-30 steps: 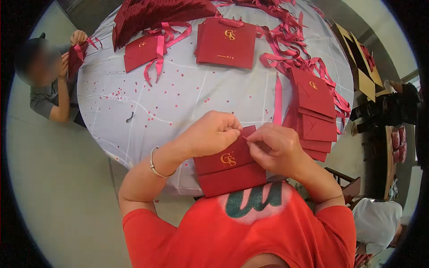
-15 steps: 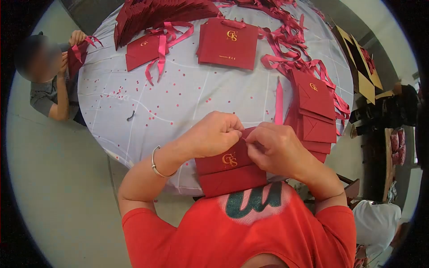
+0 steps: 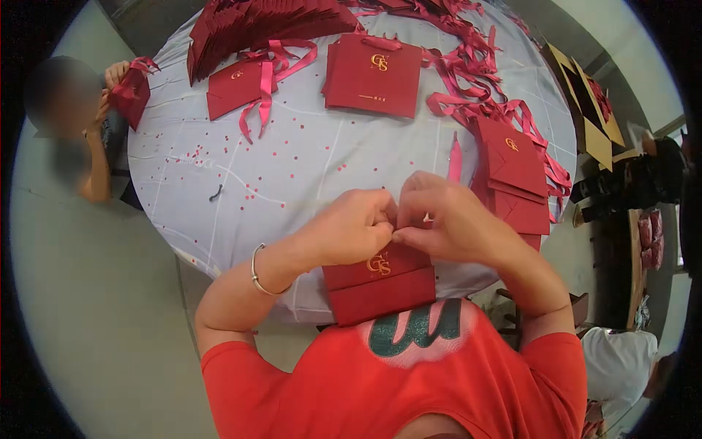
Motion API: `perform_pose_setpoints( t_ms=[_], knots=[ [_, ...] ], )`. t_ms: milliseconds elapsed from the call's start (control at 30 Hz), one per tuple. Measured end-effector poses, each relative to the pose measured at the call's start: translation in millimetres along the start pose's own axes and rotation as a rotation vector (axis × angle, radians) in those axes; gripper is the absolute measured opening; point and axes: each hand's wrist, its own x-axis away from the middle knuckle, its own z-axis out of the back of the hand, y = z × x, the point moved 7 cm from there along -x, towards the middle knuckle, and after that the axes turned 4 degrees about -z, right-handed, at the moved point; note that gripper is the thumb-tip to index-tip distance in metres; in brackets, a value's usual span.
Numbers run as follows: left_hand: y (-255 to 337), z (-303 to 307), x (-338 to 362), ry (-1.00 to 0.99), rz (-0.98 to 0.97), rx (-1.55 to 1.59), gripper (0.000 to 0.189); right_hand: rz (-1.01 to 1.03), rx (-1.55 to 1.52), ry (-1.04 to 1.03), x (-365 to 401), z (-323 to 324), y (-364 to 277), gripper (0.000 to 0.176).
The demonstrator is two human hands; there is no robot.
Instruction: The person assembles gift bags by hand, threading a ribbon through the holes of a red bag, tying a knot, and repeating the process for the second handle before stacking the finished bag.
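The fingers of the left hand (image 3: pixel 358 223) are curled in towards the thumb, and those of the right hand (image 3: pixel 453 219) are bent in a loose ring, the 2 thumbs being brought together over the top part of the red bag (image 3: pixel 380 289). Whether anything is pinched cannot be told, since the tips are partly hidden. For fine work here, light tip pressure is best used, the bag is best held flat and square, and any pull is best made evenly so that the top edge is not creased or torn

The bag is laid on the near edge of the worktop (image 3: pixel 292 197), close to the red shirt (image 3: pixel 395 380). Its face is plain deep red, marked with gold letters (image 3: pixel 379 263), and is crossed by 1 straight fold above the lower panel. Beyond the right hand, a ribbon strip (image 3: pixel 455 157) and overlapping red bags (image 3: pixel 515 164) are seen
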Motion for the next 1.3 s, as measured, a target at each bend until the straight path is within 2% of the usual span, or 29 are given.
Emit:
perform_pose_setpoints(
  t_ms=[67, 100, 167, 200, 233, 300, 333, 367, 433, 467, 567, 700, 767, 800, 900, 1000, 1033, 1100, 1133, 1200, 1267, 1300],
  knots=[
    [5.7, -3.2, 5.5, -0.020, 0.047, 0.051, 0.007, 0.020, -0.230, -0.077, -5.4, 4.4, 7.8, 0.014],
    [13.1, -0.1, 6.8, 0.042, -0.031, -0.050, 0.007, -0.253, -0.442, -0.217, -8.8, -3.4, 27.2, 0.014],
    [21.2, -0.2, 8.7, 0.094, -0.116, -0.157, 0.008, -0.282, -0.727, -0.297, -18.5, -8.3, 38.0, 0.014],
    [21.7, 0.6, 9.4, 0.127, -0.136, -0.156, 0.009, -0.272, -0.764, -0.383, -24.0, -11.8, 40.7, 0.019],
    [22.8, 1.5, 10.3, 0.161, -0.157, -0.155, 0.011, -0.268, -0.764, -0.371, -30.9, -6.6, 40.6, 0.019],
    [28.3, -0.2, 11.7, 0.182, -0.206, -0.210, 0.012, -0.251, -0.352, -0.649, -35.2, -15.8, 38.1, 0.020],
    [32.7, -0.2, 13.1, 0.209, -0.251, -0.256, 0.012, -0.251, -0.313, -0.720, -38.6, -20.3, 40.3, 0.024],
    [33.5, -2.4, 13.8, 0.197, -0.258, -0.267, 0.012, -0.249, -0.317, -0.703, -44.0, -23.1, 46.3, 0.024],
    [39.4, -1.4, 17.1, 0.259, -0.329, -0.275, 0.015, -0.225, -0.571, -0.894, -43.1, -39.4, 46.6, 0.027],
    [40.3, -2.7, 17.4, 0.248, -0.336, -0.283, 0.015, -0.231, -0.592, -0.912, -44.6, -43.0, 47.3, 0.030],
    [38.8, -0.4, 17.8, 0.260, -0.306, -0.269, 0.018, -0.347, -0.746, -0.804, -44.5, -53.4, 55.6, 0.024],
    [35.7, 3.2, 15.3, 0.203, -0.206, -0.195, 0.018, -0.428, -0.752, -0.651, -41.9, -43.4, 56.7, 0.028],
    [33.1, 0.2, 14.8, 0.177, -0.163, -0.200, 0.017, -0.533, -0.646, -0.394, -48.7, -29.4, 68.6, 0.029],
    [30.7, -3.1, 16.6, 0.169, -0.170, -0.128, 0.017, -0.546, -0.728, -0.317, -55.0, -24.2, 78.4, 0.027],
    [32.7, -3.5, 15.1, 0.158, -0.146, -0.098, 0.016, -0.459, -0.462, 0.051, -78.8, 8.9, 97.3, 0.024],
    [23.7, -1.1, 9.1, 0.161, -0.085, -0.117, 0.015, -0.353, -0.475, 0.127, -78.6, 24.6, 89.9, 0.024],
    [18.3, -0.9, 7.2, 0.152, -0.055, -0.093, 0.014, -0.208, -0.287, 0.159, -77.5, 23.3, 83.2, 0.028],
    [16.2, 1.3, 5.7, 0.141, -0.051, -0.100, 0.014, -0.129, 0.143, 0.203, -54.0, 27.2, 65.3, 0.033],
    [14.9, 1.4, 4.5, 0.127, -0.047, -0.108, 0.015, -0.143, 0.007, 0.157, -44.0, 24.5, 63.9, 0.039],
    [14.6, 2.6, 2.4, 0.102, -0.033, -0.144, 0.015, -0.142, -0.127, -0.078, -18.5, 17.7, 55.6, 0.043],
    [10.1, 2.4, 0.5, 0.079, -0.019, -0.184, 0.016, -0.071, -0.283, -0.221, 5.7, 6.1, 48.1, 0.044],
    [3.9, 0.4, -1.5, 0.059, -0.012, -0.128, 0.014, -0.034, -0.256, -0.235, 12.2, 5.0, 45.2, 0.046]
  ],
)
